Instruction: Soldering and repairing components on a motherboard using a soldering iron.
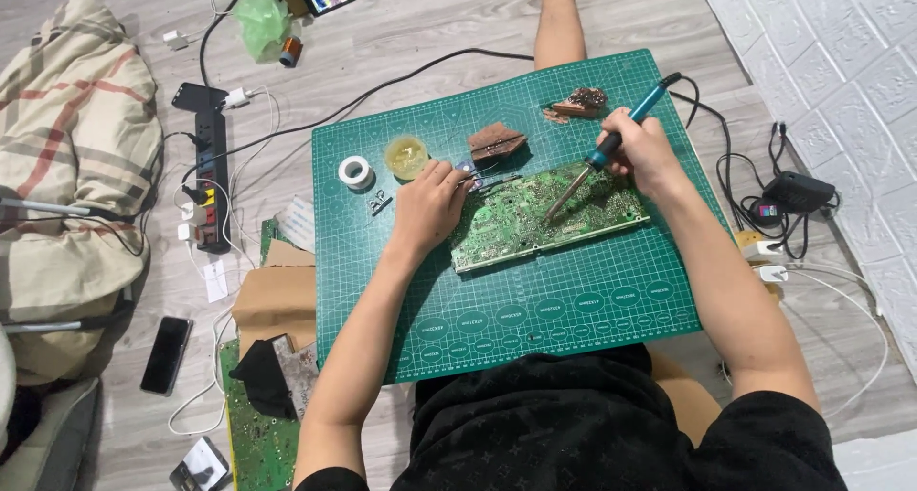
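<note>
On the circuit board [544, 219], right hand [642, 147] angles a soldering iron [611, 142].

Circuit board [549, 219] on cutting mat [573, 300]; solder spool [355, 172] left of flux jar [406, 156]

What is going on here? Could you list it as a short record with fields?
Setting: green cutting mat on a wood floor
Left hand: rests on the left end of the green circuit board
Right hand: grips a blue soldering iron, tip down on the board
On the mat: solder reel, yellow flux jar, two brown board pieces
Beside the mat: power strip, black phone
</note>
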